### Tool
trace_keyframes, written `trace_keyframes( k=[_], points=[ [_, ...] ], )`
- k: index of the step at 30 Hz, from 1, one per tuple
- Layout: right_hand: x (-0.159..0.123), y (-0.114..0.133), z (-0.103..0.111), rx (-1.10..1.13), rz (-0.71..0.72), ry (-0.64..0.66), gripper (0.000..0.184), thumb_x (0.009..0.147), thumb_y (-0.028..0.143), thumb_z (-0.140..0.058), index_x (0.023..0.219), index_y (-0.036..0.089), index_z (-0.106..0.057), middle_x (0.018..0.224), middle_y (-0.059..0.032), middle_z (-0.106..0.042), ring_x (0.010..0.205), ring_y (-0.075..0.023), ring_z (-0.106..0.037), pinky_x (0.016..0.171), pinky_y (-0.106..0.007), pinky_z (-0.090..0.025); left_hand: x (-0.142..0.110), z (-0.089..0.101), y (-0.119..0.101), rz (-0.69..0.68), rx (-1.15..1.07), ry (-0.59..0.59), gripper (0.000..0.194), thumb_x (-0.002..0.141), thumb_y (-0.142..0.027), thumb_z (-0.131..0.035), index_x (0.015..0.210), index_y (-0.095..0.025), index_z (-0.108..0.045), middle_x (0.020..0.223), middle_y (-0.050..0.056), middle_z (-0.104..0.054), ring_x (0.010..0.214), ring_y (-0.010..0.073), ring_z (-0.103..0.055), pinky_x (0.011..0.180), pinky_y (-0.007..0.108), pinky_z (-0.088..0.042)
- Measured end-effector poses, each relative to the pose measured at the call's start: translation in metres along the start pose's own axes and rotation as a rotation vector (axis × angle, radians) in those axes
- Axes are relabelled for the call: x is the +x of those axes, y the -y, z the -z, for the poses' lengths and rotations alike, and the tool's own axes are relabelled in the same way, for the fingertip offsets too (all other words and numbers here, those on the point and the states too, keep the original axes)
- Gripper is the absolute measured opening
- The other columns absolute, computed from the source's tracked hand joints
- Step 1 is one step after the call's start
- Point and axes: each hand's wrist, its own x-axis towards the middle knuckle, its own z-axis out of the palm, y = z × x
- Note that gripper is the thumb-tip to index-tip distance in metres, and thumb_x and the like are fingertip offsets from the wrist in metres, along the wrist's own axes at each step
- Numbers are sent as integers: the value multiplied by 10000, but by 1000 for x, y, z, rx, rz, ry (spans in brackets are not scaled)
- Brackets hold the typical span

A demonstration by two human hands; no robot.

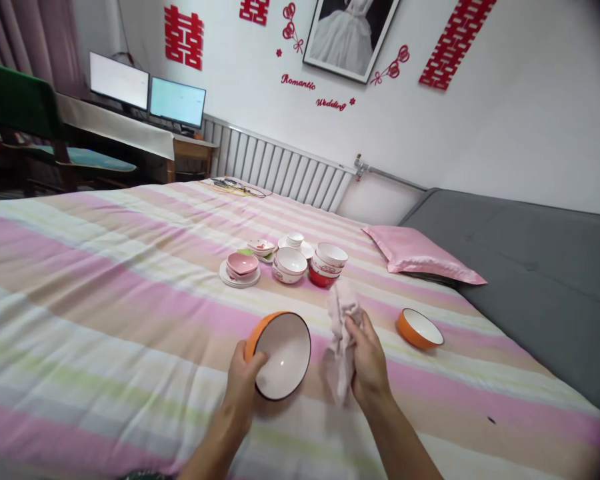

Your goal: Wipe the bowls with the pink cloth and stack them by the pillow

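Observation:
My left hand (244,381) grips the rim of an orange bowl (283,353) with a white inside, tilted so its opening faces me, just above the striped bedsheet (105,280). My right hand (367,363) is closed around a crumpled pale cloth (343,327), held upright beside the bowl and apart from it. A second orange bowl (420,329) sits on the sheet to the right of that hand.
Farther up the bed stand several small bowls and plates (290,261), white, pink and red. A pink pillow (420,257) lies at the right by a grey mattress (540,280). A radiator, a desk with two monitors (147,93) and a green chair are behind.

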Motion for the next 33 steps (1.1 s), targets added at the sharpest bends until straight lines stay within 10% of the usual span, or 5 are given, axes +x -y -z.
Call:
trace_keyframes(
  k=[4,8,11,19,33],
  points=[
    [-3,24,-36,-257,152,185,514,849,345,-431,1351,254,-374,1366,-62,-469,1232,-230,-471,952,-357,-457,0,2,-3,-223,342,17,339,552,-248,-630,871,-188,-532,753,2,-607,703,218,-577,644,315,-437],
    [-12,33,-43,-701,386,802,592,767,183,-473,1344,300,-415,1450,1,-366,1388,-233,-198,1114,-450,-194,0,5,-5,-317,466,43,436,521,-235,-673,927,-200,-515,730,2,-630,676,231,-601,614,309,-450],
    [-11,42,-37,-811,529,1005,688,676,108,-488,1330,311,-425,1389,11,-449,1361,-224,-260,1102,-424,-217,1,8,-3,-310,372,83,457,533,-182,-678,966,-197,-531,768,12,-656,722,232,-621,631,294,-465],
    [7,13,-38,-918,755,917,469,715,72,-520,1116,292,-626,1175,-2,-631,1084,-180,-547,954,-311,-382,-7,1,-4,-414,353,226,474,534,-151,-685,990,-185,-561,902,39,-662,785,223,-615,688,297,-476],
    [-23,-66,4,-257,193,259,411,700,137,-421,1039,173,-650,1032,-56,-702,934,-222,-643,821,-323,-502,-15,-7,15,-323,94,335,383,556,-310,-564,908,-162,-537,792,16,-586,746,209,-525,672,296,-423]
  ],
)
